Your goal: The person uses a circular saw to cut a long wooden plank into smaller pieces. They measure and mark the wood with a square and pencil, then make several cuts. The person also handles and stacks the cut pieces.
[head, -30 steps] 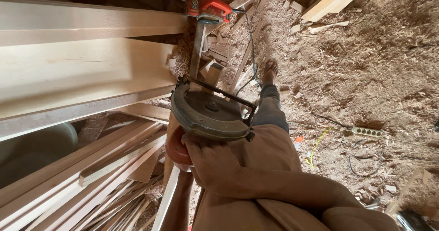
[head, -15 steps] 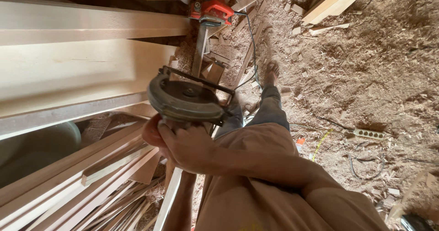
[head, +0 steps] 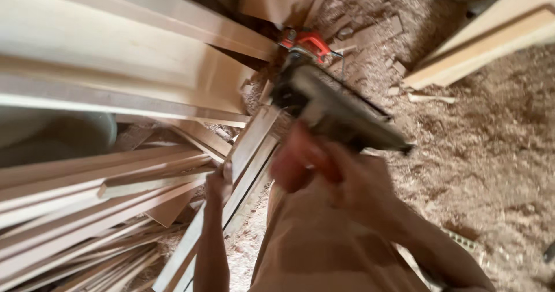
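- My right hand point(head: 324, 168) has its fingers wrapped round the handle of a circular saw point(head: 332, 110), blurred, held above my lap.
- My left hand point(head: 218, 182) grips the edge of a long wood strip point(head: 243, 153) just beside it.
- One red power tool point(head: 305, 42) lies beyond the saw.
- Stacked planks point(head: 104, 67) crowd my left; sawdust floor point(head: 491, 142) on my right.

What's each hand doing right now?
Left hand: closed on a wood strip.
Right hand: blurred, gripping the circular saw by its handle.
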